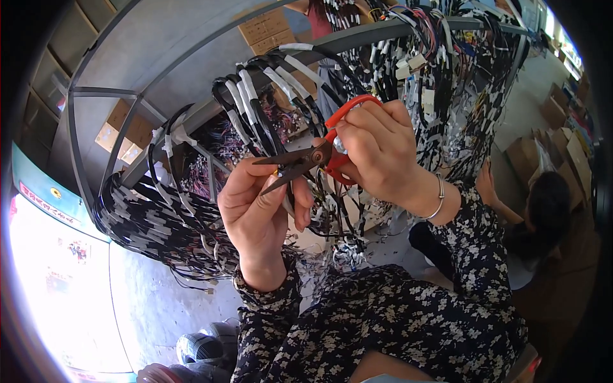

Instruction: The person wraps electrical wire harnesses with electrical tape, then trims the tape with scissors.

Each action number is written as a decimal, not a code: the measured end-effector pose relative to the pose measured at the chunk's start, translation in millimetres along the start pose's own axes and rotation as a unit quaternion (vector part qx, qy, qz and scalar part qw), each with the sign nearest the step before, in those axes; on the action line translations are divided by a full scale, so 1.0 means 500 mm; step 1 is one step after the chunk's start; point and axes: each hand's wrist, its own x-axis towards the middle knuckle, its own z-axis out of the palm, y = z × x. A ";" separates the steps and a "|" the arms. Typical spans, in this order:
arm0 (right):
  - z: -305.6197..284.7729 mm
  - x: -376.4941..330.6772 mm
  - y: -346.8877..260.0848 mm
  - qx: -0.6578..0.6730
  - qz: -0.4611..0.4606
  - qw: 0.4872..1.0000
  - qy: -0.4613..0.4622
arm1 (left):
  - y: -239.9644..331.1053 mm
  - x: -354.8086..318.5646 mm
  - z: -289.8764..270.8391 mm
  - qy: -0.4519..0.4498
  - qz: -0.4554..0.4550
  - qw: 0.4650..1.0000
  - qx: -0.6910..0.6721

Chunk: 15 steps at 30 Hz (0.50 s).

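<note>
The right hand (380, 153) curls its fingers through the loops of the red-handled scissors (317, 156), whose 2 blades stand parted. The left hand (252, 207) pinches a mostly hidden cable (279, 172) between its fingers at the blades, before the metal rack's top rail (357, 37), where taped bundles (252, 105) hang.

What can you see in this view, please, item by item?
Scissors: one, red and dark, centre
Rack: one, grey, ahead
Wire bundles: many, mostly black and white, on rack
Cardboard boxes: several, brown, behind rack and right
Coil-like bundles: several, dark, lower left
Lit panel: one, white, left
Other people: at least two, one in red, top and right
Bracelet: one, silver, right wrist
Sleeves: two, dark floral, forearms
Left hand: one, bare, by scissors
Right hand: one, bare, on scissors
</note>
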 end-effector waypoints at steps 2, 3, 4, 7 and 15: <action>0.002 0.000 0.002 -0.007 -0.016 1.000 0.017 | 0.008 -0.005 0.004 -0.003 0.000 1.000 0.001; 0.002 0.002 0.003 -0.005 -0.017 1.000 0.018 | 0.011 -0.006 0.005 -0.007 0.000 1.000 0.002; 0.001 0.005 0.004 -0.018 -0.035 0.999 0.030 | 0.013 -0.007 0.005 -0.006 0.001 1.000 0.003; -0.008 0.005 0.018 0.002 -0.055 0.998 0.007 | 0.015 -0.009 0.003 -0.017 0.013 0.999 0.047; -0.022 -0.003 0.007 0.152 0.118 0.979 -0.065 | 0.007 -0.017 -0.008 0.002 -0.031 0.999 -0.007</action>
